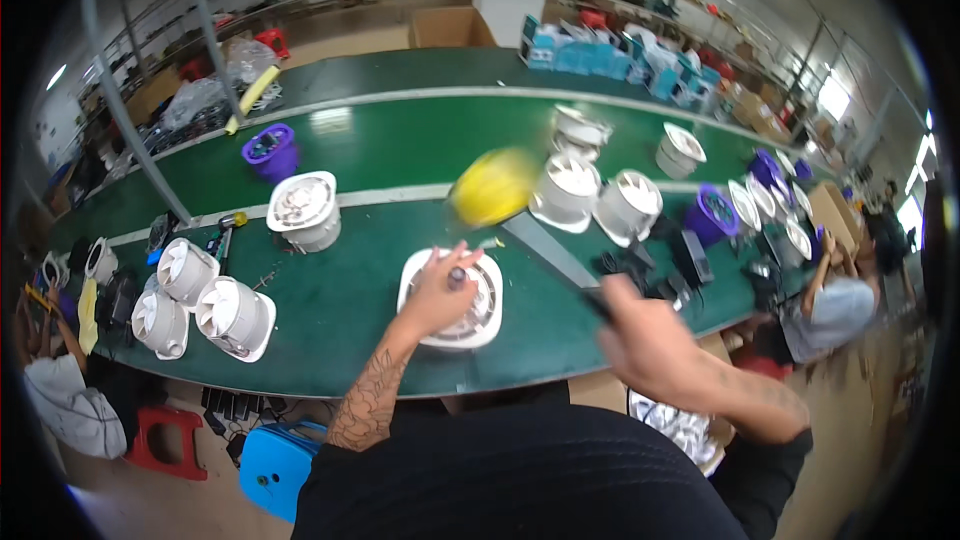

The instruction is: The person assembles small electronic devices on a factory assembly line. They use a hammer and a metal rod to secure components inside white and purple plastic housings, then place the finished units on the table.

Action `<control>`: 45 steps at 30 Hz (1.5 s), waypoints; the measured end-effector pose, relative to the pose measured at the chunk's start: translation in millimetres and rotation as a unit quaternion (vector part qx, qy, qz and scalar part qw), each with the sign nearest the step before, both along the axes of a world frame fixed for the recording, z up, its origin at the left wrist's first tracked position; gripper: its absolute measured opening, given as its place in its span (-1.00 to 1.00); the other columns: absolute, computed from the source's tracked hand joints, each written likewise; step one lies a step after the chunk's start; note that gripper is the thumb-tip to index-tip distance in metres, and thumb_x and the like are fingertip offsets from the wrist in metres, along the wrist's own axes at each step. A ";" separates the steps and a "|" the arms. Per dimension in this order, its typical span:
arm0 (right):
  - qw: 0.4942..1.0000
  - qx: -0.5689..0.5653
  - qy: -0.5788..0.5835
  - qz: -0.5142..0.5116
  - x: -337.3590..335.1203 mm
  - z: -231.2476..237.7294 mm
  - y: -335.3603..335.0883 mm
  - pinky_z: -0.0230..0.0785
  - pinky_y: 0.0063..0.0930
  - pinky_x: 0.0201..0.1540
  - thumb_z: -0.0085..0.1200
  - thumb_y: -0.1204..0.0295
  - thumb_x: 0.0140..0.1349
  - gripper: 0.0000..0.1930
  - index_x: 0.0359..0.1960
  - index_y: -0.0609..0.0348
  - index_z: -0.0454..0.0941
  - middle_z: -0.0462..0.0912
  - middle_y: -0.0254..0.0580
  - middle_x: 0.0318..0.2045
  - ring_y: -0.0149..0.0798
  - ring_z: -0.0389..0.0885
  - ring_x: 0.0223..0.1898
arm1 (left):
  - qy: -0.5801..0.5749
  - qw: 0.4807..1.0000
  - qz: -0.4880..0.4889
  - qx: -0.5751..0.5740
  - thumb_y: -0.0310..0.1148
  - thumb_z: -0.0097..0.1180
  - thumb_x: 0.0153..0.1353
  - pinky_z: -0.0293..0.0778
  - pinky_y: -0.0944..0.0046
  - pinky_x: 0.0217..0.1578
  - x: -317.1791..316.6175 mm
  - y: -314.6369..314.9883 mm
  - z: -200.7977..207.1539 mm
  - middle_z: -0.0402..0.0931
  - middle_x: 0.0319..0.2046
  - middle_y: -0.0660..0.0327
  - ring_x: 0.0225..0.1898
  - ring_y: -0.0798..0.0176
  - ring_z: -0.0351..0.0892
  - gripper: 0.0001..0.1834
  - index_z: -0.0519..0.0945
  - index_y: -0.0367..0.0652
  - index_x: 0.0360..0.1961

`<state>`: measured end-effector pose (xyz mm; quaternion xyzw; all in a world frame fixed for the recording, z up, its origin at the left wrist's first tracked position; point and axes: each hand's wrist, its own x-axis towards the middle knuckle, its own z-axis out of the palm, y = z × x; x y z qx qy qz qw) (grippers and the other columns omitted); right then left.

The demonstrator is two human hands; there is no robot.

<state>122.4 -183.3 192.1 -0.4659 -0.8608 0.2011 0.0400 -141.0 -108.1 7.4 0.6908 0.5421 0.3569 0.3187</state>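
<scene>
A white round fan housing with a square rim [487,312] lies on the green bench in front of me. Over its middle, the fingers of my left hand [432,298] are closed around a short dark rod, perhaps a punch [457,277], whose end points up. Off to the right, my right hand [645,340] grips the black handle end of a mallet [550,252]. Its grey shaft runs up and left to a yellow head, smeared by motion and raised beyond the housing without touching it. The rod's lower end is hidden by my hand.
Several white fan housings stand at left [235,315] and right [567,188]. Purple housings with circuit boards [270,152] sit farther off. Black adapters [690,255] lie at right. A blue stool [275,465] is below the bench edge. Other people sit at both sides.
</scene>
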 end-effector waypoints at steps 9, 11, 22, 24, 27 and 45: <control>0.992 0.084 0.098 -0.004 10.9 55.2 -19.6 0.31 0.07 -0.46 -0.01 0.59 0.09 -0.74 -0.20 0.28 0.22 0.42 0.16 -0.71 0.30 0.49 -0.56 | 0.019 0.999 -0.011 0.044 -0.36 -0.04 0.16 -0.18 0.02 0.41 1.9 -13.3 0.1 0.51 0.08 0.09 0.33 0.11 0.21 -0.61 0.57 -0.25 0.00; 0.990 0.064 0.122 -0.026 5.8 48.2 -20.2 0.32 0.08 -0.45 -0.01 0.58 0.09 -0.76 -0.22 0.27 0.23 0.42 0.19 -0.71 0.32 0.49 -0.56 | 0.022 0.998 -0.014 0.060 -0.36 -0.06 0.17 -0.15 0.03 0.41 3.0 -8.9 1.4 0.56 -0.03 0.13 0.33 0.11 0.22 -0.60 0.55 -0.24 0.02; 0.999 -0.013 0.049 0.002 11.2 -13.2 -3.5 0.35 0.10 -0.40 0.00 0.52 0.11 -0.75 -0.24 0.34 0.23 0.48 0.36 -0.62 0.41 0.48 -0.48 | 0.049 0.997 -0.021 0.060 -0.40 -0.08 0.17 -0.17 0.00 0.39 7.6 -7.6 -2.6 0.56 0.01 0.11 0.35 0.09 0.19 -0.57 0.51 -0.24 0.07; 0.999 -0.038 0.025 -0.006 19.7 -29.2 -2.4 0.35 0.12 -0.39 -0.01 0.53 0.10 -0.74 -0.22 0.33 0.23 0.48 0.36 -0.62 0.42 0.47 -0.48 | 0.044 0.996 -0.037 0.062 -0.39 -0.08 0.16 -0.18 0.01 0.40 5.1 -1.6 -7.6 0.56 0.01 0.11 0.34 0.10 0.20 -0.57 0.52 -0.24 0.07; 0.992 0.063 0.086 -0.068 24.5 20.3 -11.0 0.34 0.09 -0.42 -0.04 0.58 0.09 -0.77 -0.21 0.30 0.25 0.47 0.33 -0.62 0.37 0.49 -0.50 | 0.036 0.998 -0.025 0.038 -0.28 0.02 0.14 -0.14 0.10 0.41 2.5 -7.0 -0.1 0.45 0.11 -0.08 0.18 0.11 0.41 -0.50 0.50 -0.13 0.14; 0.978 0.048 0.043 -0.200 34.6 -223.3 100.5 0.35 0.12 -0.25 0.02 0.41 0.22 -0.67 -0.02 0.25 0.32 0.57 0.22 -0.32 0.29 0.56 -0.28 | -0.239 0.963 0.124 0.024 -0.35 0.11 0.26 0.19 0.44 -0.72 3.3 -23.3 20.5 0.41 -0.78 0.30 -0.75 0.54 0.31 -0.64 0.46 -0.19 -0.70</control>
